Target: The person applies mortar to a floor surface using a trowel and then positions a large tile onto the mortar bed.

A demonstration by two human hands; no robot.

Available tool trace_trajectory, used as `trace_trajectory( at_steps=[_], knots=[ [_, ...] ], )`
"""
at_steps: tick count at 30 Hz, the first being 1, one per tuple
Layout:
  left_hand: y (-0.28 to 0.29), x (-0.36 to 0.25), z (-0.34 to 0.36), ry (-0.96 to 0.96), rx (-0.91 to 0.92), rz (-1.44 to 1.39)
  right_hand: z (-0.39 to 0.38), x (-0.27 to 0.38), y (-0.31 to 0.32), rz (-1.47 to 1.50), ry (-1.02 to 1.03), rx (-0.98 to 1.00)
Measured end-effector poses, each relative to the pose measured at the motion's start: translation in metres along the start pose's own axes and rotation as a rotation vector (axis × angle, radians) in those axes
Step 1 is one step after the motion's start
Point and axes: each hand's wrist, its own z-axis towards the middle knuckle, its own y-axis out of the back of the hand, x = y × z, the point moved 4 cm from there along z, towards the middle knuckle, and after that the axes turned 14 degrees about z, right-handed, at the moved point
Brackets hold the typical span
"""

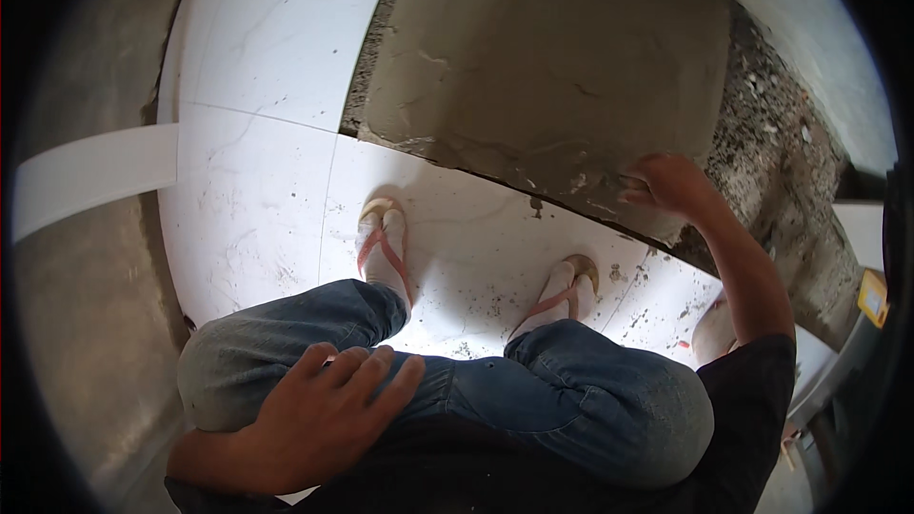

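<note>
A broad bed of smooth wet grey mortar (552, 48) lies in front of me. My right hand (671, 186) reaches over its near right edge, fingers bent toward the surface with a small gap between them. I see nothing held there, and whether the fingertips touch the mortar I cannot tell. Close to them the mortar's edge is rough and smeared. My left hand (333, 409) lies palm down by my left thigh in blue jeans (295, 333), its fingers apart and holding nothing.
White floor tiles (257, 162), spotted with mortar, run under my sandalled feet. Loose rubble and sand (781, 124) border the mortar at the right wall. A white strip (95, 167) stands out against the left wall. A yellow object (873, 298) sits at far right, beside a bucket-like rim.
</note>
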Motion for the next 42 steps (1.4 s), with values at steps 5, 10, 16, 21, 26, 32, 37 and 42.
trace_trajectory(
  at_steps=[5, 10, 16, 21, 26, 32, 37, 42],
  knots=[
    [-0.004, 0.004, -0.003, 0.022, -0.005, 0.006, 0.077, 0.026, 0.038, 0.121, -0.105, -0.145],
    [0.006, 0.003, -0.010, 0.011, -0.106, -0.026, 0.110, 0.059, 0.030, -0.021, 0.011, 0.019],
    [0.025, 0.008, 0.002, -0.063, -0.201, -0.023, 0.183, 0.061, 0.071, -0.085, 0.010, -0.035],
    [0.033, 0.041, 0.014, -0.157, -0.249, 0.008, 0.256, 0.039, 0.153, -0.026, -0.195, -0.268],
    [0.030, 0.083, 0.013, -0.213, -0.260, 0.010, 0.328, 0.024, 0.206, 0.091, -0.284, -0.461],
    [0.019, 0.131, 0.013, -0.351, -0.178, -0.046, 0.380, 0.010, 0.205, 0.454, -0.391, -0.547],
    [0.004, 0.147, 0.021, -0.424, -0.181, 0.135, 0.372, 0.015, 0.209, 0.644, -0.503, -0.574],
    [0.012, 0.160, 0.021, -0.502, -0.138, -0.127, 0.297, -0.004, 0.201, 0.601, -0.678, -0.566]
  ],
)
